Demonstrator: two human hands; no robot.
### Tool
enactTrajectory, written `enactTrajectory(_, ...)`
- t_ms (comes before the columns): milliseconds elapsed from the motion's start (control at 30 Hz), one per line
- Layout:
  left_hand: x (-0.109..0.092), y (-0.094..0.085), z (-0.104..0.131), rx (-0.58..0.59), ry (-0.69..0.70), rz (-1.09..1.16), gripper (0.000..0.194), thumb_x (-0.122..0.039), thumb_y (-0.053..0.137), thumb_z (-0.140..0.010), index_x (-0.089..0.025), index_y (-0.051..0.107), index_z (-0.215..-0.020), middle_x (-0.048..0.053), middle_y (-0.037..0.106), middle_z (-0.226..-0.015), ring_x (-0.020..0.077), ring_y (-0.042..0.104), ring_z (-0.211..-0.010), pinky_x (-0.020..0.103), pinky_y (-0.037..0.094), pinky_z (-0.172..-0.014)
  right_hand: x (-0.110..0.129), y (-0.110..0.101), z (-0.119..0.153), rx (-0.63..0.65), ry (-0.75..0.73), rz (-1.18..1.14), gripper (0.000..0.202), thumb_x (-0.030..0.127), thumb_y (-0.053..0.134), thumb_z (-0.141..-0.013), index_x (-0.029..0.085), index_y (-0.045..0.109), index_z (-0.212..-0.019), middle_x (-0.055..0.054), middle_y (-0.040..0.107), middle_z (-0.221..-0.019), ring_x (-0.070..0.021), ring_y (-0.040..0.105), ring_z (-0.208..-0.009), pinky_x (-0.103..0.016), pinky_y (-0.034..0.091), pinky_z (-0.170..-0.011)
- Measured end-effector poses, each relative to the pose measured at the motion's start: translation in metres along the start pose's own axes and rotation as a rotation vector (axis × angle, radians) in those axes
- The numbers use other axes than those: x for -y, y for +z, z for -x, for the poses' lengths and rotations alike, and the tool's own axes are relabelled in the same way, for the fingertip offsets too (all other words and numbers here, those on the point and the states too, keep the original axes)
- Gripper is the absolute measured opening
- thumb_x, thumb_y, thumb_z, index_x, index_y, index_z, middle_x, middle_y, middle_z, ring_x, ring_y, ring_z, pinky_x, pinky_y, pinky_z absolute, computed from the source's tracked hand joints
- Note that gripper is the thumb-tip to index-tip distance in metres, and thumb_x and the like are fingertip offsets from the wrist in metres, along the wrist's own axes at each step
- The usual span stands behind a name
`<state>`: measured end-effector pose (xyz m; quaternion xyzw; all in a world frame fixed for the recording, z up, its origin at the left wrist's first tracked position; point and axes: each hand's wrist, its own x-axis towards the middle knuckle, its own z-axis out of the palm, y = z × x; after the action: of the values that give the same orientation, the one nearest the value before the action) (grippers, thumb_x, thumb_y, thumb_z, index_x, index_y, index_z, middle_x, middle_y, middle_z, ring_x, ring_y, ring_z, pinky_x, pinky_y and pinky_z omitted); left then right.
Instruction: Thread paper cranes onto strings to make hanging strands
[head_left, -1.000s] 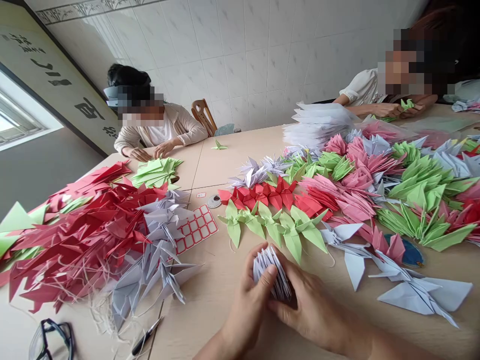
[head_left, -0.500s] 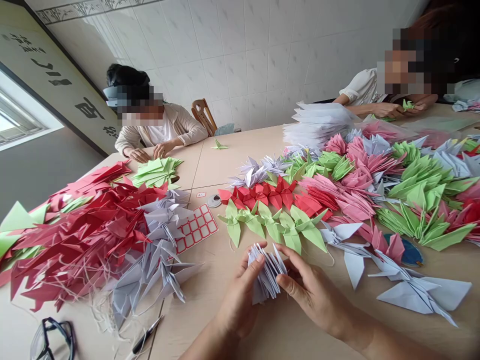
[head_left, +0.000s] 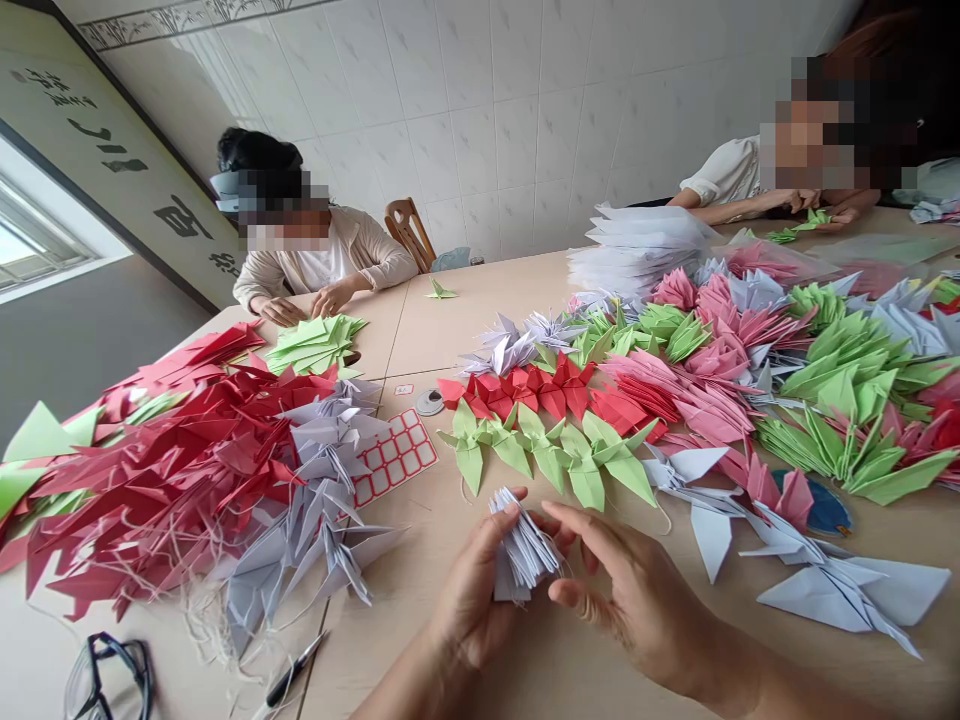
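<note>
My left hand (head_left: 474, 590) is closed around a bundle of folded white paper cranes (head_left: 525, 552), thumb over the top, pressed tightly together side by side. Just right of the bundle is my right hand (head_left: 637, 600), thumb and fingers spread and nothing visible in them; its far fingers are partly hidden, so I cannot tell whether they touch the paper. Beyond my hands lies a row of green paper cranes (head_left: 551, 455) with a string end. More white cranes (head_left: 840, 580) lie to the right of my right hand.
On the left are heaped red cranes (head_left: 172, 480), strung white cranes (head_left: 330, 480), glasses (head_left: 112, 680), a pen (head_left: 292, 672) and a label sheet (head_left: 397, 455). Coloured crane bundles (head_left: 847, 370) cover the right side. Two people (head_left: 322, 250) sit across the table, handling paper.
My right hand has drawn back from the bundle and its fingers have spread. The white cranes remain in my left hand, pressed closer together.
</note>
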<state>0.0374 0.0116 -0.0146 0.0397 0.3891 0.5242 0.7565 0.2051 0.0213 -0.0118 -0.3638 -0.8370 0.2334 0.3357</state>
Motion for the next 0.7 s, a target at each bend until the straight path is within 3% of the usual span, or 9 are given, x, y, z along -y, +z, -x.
enactTrajectory(167, -0.0032, 0.0012, -0.0012, -0.045, -0.011, 0.064, 0.025, -0.020, 0.065, -0.086, -0.013, 0.061, -0.110, 0.007, 0.073, -0.074, 0.0179, 0.070, -0.063, 0.032, 0.056, -0.069, -0.0050, 0.0044, 0.0022, -0.096, -0.097, 0.018, 0.027, 0.037, 0.050, -0.099, 0.020, 0.058, -0.119, -0.008, 0.067, -0.097, -0.0186, 0.069, -0.086, -0.029, 0.058, -0.075)
enactTrajectory(333, -0.0020, -0.0001, 0.0002, -0.038, -0.027, 0.024, 0.030, -0.022, 0.071, -0.081, -0.014, 0.063, -0.109, 0.007, 0.074, -0.077, 0.0165, 0.068, -0.062, 0.025, 0.052, -0.057, -0.0056, 0.0063, 0.0010, -0.150, -0.137, 0.013, 0.019, 0.028, 0.052, -0.099, 0.020, 0.062, -0.113, -0.007, 0.068, -0.095, -0.0182, 0.069, -0.085, -0.028, 0.058, -0.075)
enactTrajectory(467, -0.0012, 0.0000, 0.0008, -0.021, -0.029, 0.020, 0.034, -0.022, 0.074, -0.078, -0.014, 0.063, -0.109, 0.010, 0.075, -0.083, 0.0168, 0.068, -0.066, 0.026, 0.052, -0.060, -0.0033, 0.0042, -0.0007, -0.163, -0.137, 0.012, 0.020, 0.017, 0.049, -0.098, 0.019, 0.062, -0.112, -0.007, 0.071, -0.098, -0.0185, 0.069, -0.092, -0.028, 0.058, -0.081)
enactTrajectory(700, 0.0019, 0.0018, 0.0048, -0.010, 0.025, -0.046, 0.035, -0.021, 0.077, -0.076, -0.014, 0.062, -0.106, 0.006, 0.074, -0.084, 0.0173, 0.068, -0.069, 0.030, 0.054, -0.071, -0.0014, 0.0067, 0.0013, -0.089, -0.125, 0.048, 0.031, 0.045, 0.051, -0.097, 0.020, 0.057, -0.115, -0.009, 0.072, -0.099, -0.0225, 0.071, -0.088, -0.036, 0.060, -0.076)
